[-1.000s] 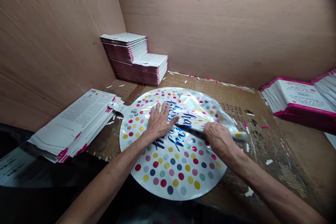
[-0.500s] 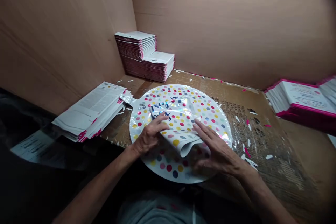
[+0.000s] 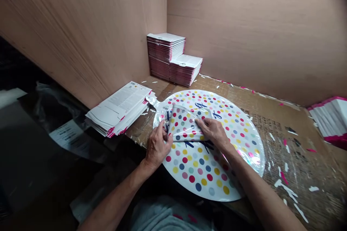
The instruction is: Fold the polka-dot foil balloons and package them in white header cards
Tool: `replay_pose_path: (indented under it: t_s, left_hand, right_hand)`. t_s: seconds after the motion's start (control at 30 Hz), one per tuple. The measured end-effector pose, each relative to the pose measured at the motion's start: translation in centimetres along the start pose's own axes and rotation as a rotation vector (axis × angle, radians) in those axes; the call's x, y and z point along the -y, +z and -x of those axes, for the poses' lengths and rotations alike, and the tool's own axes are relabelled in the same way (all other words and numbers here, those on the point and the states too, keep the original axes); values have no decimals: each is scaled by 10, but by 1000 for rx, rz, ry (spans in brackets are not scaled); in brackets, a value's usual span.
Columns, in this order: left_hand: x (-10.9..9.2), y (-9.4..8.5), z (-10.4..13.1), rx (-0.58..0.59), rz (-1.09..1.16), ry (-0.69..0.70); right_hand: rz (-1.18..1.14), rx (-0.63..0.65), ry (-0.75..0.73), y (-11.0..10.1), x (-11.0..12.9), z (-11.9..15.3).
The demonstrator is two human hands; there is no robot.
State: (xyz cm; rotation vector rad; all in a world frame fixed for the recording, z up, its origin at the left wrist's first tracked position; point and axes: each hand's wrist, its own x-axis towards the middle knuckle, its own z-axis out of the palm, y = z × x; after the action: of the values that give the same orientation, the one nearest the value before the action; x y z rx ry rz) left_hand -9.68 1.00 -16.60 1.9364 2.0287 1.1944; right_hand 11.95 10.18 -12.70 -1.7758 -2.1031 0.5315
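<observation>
- Left hand and right hand seem to pinch opposite ends of the folded dotted sheet.
- It lies on the round dotted foil, on the tabletop.

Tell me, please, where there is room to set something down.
Bare cardboard shows between the dotted foil and back panel, and, among scraps, left of the far-right card stack. Crowded: the left side, with its card pile, and the foil, with the left hand and right hand.
</observation>
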Motion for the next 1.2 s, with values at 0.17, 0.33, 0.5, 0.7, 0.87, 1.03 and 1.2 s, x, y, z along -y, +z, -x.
replay_pose_path:
  t_s: [0.17, 0.33, 0.5, 0.7, 0.87, 1.03, 1.2]
  left_hand:
    - [-18, -19, -11, 68, -169, 361]
    - [-2, -24, -33, 397, -289, 422]
    - [11, -28, -35, 400, -408, 284]
    - [-5, -42, -84, 569, -427, 628]
    - [3, -33, -116, 777, -253, 854]
    - [27, -16, -108, 783, -132, 559]
    - [17, 14, -86, 371, -112, 100]
  right_hand:
    - [202, 98, -3, 2, 8, -15]
    - [296, 58, -47, -5, 14, 1]
    - [487, -77, -614, 15, 60, 36]
    - [593, 155, -858, 22, 65, 42]
    - [248, 290, -1007, -6, 0, 53]
    - [-294, 138, -351, -8, -15, 38]
    - [-115, -20, 158, 1, 15, 1]
